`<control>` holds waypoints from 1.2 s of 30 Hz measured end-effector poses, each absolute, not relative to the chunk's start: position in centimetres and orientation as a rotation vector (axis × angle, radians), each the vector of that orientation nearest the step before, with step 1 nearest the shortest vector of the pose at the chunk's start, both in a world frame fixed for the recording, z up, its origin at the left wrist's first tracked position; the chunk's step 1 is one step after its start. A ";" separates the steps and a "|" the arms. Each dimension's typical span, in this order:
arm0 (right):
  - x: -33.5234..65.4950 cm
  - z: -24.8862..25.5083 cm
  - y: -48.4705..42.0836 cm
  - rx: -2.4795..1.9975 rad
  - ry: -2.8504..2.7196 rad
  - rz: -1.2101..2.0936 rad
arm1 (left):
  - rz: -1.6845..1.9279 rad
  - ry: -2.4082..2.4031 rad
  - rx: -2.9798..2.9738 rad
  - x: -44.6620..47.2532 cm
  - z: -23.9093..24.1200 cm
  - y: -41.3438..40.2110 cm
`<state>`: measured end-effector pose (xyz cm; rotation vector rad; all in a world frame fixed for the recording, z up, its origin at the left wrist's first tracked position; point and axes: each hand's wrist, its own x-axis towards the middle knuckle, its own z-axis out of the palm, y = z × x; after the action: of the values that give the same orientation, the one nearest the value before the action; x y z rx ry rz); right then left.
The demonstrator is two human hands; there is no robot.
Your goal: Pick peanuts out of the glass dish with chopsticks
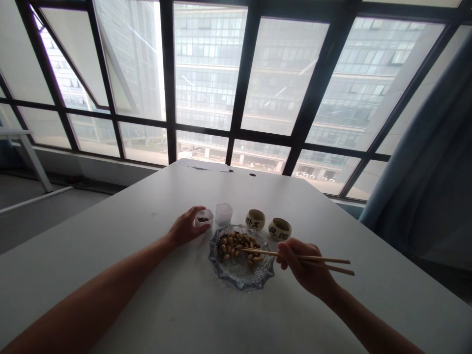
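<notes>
My left hand [187, 226] is wrapped round a small translucent plastic cup [204, 226] with a little dark stuff at its bottom. In my right hand [304, 263] is a pair of wooden chopsticks [332, 263], their tips reaching over the heap of nuts [232, 242], which look like peanuts or pistachios. The nuts lie with dark bits in the back part of a scalloped glass dish [241, 284]. Whether the tips pinch a nut I cannot tell. Beside the held cup stands a second translucent cup [223, 215].
Two cream-coloured round pots with dark characters, a left pot [255, 220] and a right pot [279, 229], stand behind the dish to the right. Paper sheets [206, 165] lie at the far edge of the white table [155, 305]. A blue curtain [409, 162] hangs at the right.
</notes>
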<state>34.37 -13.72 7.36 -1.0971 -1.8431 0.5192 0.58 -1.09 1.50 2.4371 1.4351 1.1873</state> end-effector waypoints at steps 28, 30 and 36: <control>31.2 8.5 -12.1 -0.964 -2.097 0.387 | 1.206 1.409 2.420 0.5 1.2 -0.9; 31.0 8.3 -11.7 -0.959 -2.147 0.383 | 1.209 1.408 2.415 0.5 1.2 -1.0; 31.1 8.3 -11.6 -0.935 -2.140 0.463 | 1.191 1.409 2.417 0.6 1.4 -1.1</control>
<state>31.11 -11.62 8.34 -0.9351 -2.1398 0.4633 0.60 -1.07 1.44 2.4171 1.4088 1.1915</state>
